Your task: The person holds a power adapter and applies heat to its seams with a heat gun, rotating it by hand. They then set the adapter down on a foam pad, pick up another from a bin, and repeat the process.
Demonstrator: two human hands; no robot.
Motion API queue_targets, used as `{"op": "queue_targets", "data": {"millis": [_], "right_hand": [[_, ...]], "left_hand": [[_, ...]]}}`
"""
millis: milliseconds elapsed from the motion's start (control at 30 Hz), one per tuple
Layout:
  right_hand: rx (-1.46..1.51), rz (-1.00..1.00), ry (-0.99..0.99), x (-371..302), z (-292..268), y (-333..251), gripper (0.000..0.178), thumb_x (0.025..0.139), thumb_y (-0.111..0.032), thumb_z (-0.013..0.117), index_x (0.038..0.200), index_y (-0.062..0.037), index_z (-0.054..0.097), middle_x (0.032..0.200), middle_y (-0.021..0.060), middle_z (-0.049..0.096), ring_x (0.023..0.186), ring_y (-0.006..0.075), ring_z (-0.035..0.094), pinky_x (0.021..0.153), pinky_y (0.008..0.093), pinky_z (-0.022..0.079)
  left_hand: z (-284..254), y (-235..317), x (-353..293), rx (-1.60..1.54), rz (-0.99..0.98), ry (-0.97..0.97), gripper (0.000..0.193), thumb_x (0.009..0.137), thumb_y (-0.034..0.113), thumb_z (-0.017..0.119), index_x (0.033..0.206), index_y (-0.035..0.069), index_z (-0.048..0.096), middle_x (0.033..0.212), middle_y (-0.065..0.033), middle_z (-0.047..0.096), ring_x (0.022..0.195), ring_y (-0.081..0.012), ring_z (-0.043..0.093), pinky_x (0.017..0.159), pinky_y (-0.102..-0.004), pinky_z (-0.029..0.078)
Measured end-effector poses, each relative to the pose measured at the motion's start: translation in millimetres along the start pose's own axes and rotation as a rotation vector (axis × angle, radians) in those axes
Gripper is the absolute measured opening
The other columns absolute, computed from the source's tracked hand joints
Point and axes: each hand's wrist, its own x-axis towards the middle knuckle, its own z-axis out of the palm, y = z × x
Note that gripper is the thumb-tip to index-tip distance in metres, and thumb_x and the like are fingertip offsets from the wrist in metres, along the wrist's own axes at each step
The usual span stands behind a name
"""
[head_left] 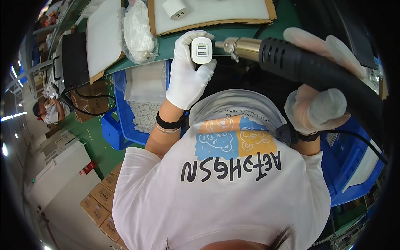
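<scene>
My left hand [185, 75], in a white glove, grips a small white charger [201, 51] whose end with two USB ports faces up. Coming in from the right is a black hot-air gun [283, 56] with a metal nozzle; the nozzle tip points at the charger and is a short gap from it. My right hand [306, 106] is wrapped around the gun's handle, its fingers above and thumb below, with pale covers on the fingertips. The handle hides the palm. Ahead, another white charger [176, 9] lies on a white padded board [216, 14] with brown edges.
A crumpled clear plastic bag [139, 35] lies on the green table [225, 33]. Below, at left, a blue bin [121, 121] holds many small pale pieces. Another blue bin [360, 185] stands at right. Cardboard cartons [102, 200] are stacked on the floor; a person [50, 110] sits far left.
</scene>
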Motion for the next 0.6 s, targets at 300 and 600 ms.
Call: {"op": "queue_targets", "data": {"millis": [300,600], "right_hand": [[0.092,0.004,0.080,-8.1,1.8,7.9,0.059,0.095,-0.050,0.042,0.119,0.0039,0.051,0.090,0.0248,0.068,0.071,0.0208,0.069,0.060,0.0253,0.057],[0.021,0.002,0.001,-6.2,-3.8,3.3,0.063,0.095,-0.052,0.041,0.120,0.0054,0.050,0.091,0.0255,0.067,0.068,0.0198,0.068,0.059,0.0258,0.056]], "left_hand": [[-0.2,0.4,-1.2,-0.020,-0.033,-0.009,0.058,0.072,-0.010,0.060,0.124,0.005,0.041,0.116,-0.0088,0.056,0.103,-0.0161,0.054,0.092,-0.0278,0.044],[0.7,7.8,-0.1,0.013,-0.052,-0.013,0.058,0.072,-0.010,0.059,0.124,0.005,0.042,0.116,-0.0090,0.056,0.104,-0.0160,0.054,0.092,-0.0272,0.044]]}}
